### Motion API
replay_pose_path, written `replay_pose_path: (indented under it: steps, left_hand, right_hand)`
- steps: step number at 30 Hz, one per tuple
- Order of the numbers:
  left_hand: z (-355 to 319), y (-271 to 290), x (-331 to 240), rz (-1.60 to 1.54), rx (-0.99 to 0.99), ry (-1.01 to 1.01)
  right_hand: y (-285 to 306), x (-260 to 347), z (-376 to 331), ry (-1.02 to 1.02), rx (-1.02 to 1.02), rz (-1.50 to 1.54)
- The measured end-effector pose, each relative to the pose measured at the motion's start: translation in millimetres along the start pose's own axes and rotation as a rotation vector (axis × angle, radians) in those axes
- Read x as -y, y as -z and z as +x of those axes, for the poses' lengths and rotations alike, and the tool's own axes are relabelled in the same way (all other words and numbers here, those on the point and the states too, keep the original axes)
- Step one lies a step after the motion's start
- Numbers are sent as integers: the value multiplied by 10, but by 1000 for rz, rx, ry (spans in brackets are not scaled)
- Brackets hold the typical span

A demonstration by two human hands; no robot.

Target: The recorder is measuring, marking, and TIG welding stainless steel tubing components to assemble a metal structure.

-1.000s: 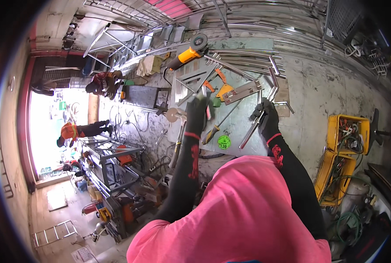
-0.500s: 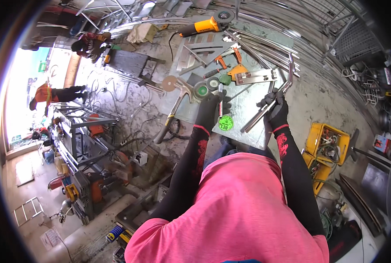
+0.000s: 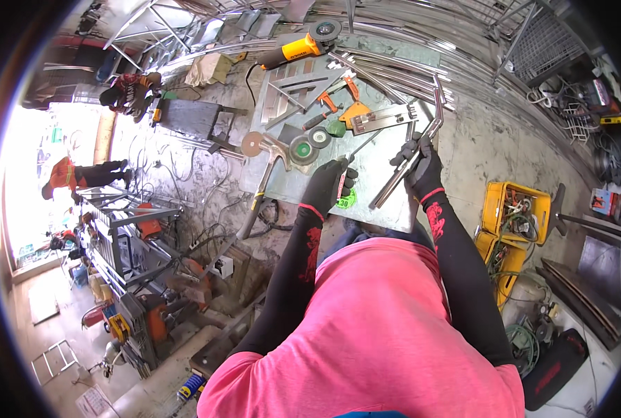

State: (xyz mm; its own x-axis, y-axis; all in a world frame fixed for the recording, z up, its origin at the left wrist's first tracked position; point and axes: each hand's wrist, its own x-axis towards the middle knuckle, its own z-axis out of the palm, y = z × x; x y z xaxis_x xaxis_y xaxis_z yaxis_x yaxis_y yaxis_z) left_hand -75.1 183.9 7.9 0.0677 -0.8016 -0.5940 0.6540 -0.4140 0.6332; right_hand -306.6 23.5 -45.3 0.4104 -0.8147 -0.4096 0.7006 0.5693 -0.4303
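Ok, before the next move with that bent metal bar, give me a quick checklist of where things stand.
1. Right hand gripping the bent metal bar: ok, gloved fingers wrap it.
2. Bar's lower end resting on the metal plate: cannot tell.
3. Left hand holding a thin rod-like tool: ok, though its kind is unclear.
4. Grinding discs apart from both hands: ok.
5. Angle grinder out of the way: ok, at the far edge.
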Motion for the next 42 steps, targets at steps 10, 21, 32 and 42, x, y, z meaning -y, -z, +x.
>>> replay_pose_path:
  steps: [10, 21, 32, 42]
  left_hand:
    - [123, -358, 92, 216, -406, -98]
    - [-81, -592, 23, 323, -560, -36]
    - [-682, -1151, 720, 597, -166, -43]
    - [-844, -1701, 428, 639, -416, -184]
  right_hand:
    - [26, 26, 10, -64, -20, 1]
    - [37, 128, 5, -170, 4, 6]
    - [-236, 350, -148, -473, 216, 49]
    - [-554, 258, -117, -328, 227, -118]
